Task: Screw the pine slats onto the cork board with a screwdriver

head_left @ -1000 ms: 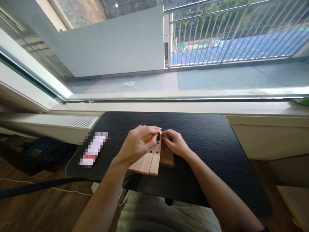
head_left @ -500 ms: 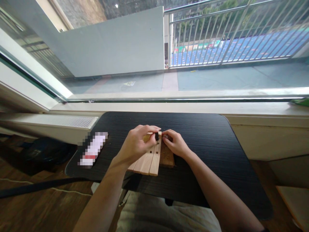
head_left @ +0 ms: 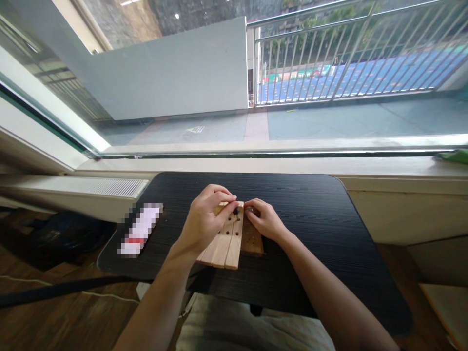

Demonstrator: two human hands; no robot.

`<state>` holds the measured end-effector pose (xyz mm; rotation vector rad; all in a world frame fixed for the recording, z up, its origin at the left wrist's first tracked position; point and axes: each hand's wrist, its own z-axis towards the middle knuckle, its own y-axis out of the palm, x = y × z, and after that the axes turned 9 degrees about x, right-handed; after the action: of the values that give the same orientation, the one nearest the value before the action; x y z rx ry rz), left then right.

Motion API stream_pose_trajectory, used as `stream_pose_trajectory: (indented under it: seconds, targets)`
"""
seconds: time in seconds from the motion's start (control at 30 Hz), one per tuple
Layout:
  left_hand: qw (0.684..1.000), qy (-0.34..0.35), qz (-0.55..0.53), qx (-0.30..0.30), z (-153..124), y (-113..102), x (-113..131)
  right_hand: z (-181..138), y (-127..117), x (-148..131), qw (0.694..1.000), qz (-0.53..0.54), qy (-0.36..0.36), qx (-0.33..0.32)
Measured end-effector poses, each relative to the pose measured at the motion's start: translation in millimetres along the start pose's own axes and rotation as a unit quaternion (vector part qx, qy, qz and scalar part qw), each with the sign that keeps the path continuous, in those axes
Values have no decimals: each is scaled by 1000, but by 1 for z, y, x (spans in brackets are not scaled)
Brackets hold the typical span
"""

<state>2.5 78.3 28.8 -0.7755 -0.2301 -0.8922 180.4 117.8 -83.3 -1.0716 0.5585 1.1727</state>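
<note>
Several pale wooden slats (head_left: 225, 242) lie side by side on the black table (head_left: 310, 219), each with small round holes. A darker brown wooden piece (head_left: 252, 240) with holes lies against their right side. My left hand (head_left: 204, 219) rests on the slats' far end, thumb and forefinger pinched on a small dark part (head_left: 236, 211) at a hole. My right hand (head_left: 263, 218) sits on the brown piece's far end, fingers curled and pinched beside the same spot; what it holds is hidden.
A blurred white and red flat object (head_left: 141, 229) lies at the table's left edge. A window sill (head_left: 365, 165) and glass run along the far side, with a radiator grille (head_left: 109, 186) at the left. A dark bag (head_left: 54, 234) sits on the wooden floor.
The small dark part has come down from above the slat's far end onto the slat surface. Both hands stay in place. The camera tilted slightly.
</note>
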Motion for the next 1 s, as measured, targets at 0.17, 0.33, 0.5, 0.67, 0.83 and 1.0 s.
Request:
stream_pose_trajectory:
  seconds: [0.17, 0.33, 0.5, 0.67, 0.83, 1.0]
  targets:
    - [1000, -2, -25, -3, 0, 1, 2, 0, 0, 0, 1000, 10, -3, 1]
    - [999, -9, -38, -10, -2, -1, 1, 0, 0, 0, 1000, 6, -4, 2]
    - [999, -29, -20, -19, -4, -2, 0, 0, 0, 0, 1000, 0, -2, 3]
    - [998, -60, -14, -25, -6, -3, -1, 0, -1, -1, 1000, -3, 1, -2]
    - [997, -64, -26, -30, -6, -3, -1, 0, 0, 0, 1000, -2, 0, 2]
    - [997, -67, -34, -33, -5, -4, 0, 0, 0, 0, 1000, -2, -1, 1]
